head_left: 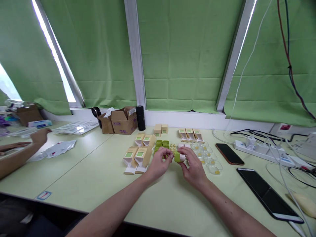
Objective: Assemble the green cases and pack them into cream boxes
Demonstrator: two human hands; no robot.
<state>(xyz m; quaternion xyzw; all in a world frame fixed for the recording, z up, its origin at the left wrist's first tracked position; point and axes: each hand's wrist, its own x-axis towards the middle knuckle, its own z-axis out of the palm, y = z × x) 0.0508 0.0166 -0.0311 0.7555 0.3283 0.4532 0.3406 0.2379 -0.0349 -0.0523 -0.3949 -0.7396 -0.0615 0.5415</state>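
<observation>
My left hand (159, 163) and my right hand (192, 164) meet over the middle of the pale green table (98, 171). The right hand's fingers are closed on a small green-capped white jar (178, 156). The left hand pinches something small next to that cap; I cannot make out what. Just behind the hands sit several green caps (162, 143) and small yellow pieces (172, 146). Open beige cartons with green labels (138, 156) lie to the left of my hands. Clear plastic inserts (209, 159) lie to the right.
More small cartons (190, 134) stand near the window ledge. Brown cardboard boxes (123, 120) and a black cylinder (140, 118) are behind left. Two phones (229, 154) (268, 194), a power strip (261, 149) and cables lie right. Another person's arm (22, 151) reaches in at far left beside leaflets (58, 148).
</observation>
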